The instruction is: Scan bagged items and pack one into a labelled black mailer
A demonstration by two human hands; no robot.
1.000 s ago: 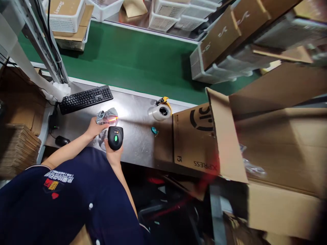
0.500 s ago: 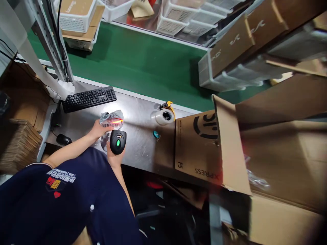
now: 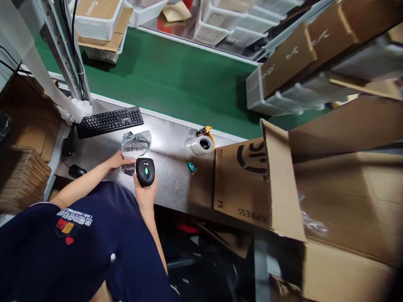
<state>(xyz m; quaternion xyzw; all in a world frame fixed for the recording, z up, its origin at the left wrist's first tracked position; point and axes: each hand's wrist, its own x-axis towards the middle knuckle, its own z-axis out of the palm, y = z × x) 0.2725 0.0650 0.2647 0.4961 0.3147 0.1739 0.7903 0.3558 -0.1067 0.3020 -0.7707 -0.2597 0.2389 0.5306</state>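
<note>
My right hand [image 3: 146, 193] is wrapped round a black barcode scanner [image 3: 145, 173], whose green light is lit on top. The scanner points away from me at a grey plastic package [image 3: 141, 138] with a barcode label. My left hand [image 3: 119, 161] grips the package's near left side, thumb toward the scanner. Part of the package is hidden behind the scanner and the left fingers. Both are over the metal bench [image 3: 170, 176].
A black keyboard [image 3: 110, 121] and a mouse [image 3: 77, 171] are at the left. Rightward are a tape dispenser [image 3: 203, 144], a small teal item [image 3: 192, 167] and a large open carton [image 3: 242, 180]. Beyond the bench runs a green belt [image 3: 182, 79] with white baskets [image 3: 94, 27].
The red scan line across the label is gone. My left hand has slid slightly down toward me, and the package shows more of its label. The scanner has shifted slightly.
</note>
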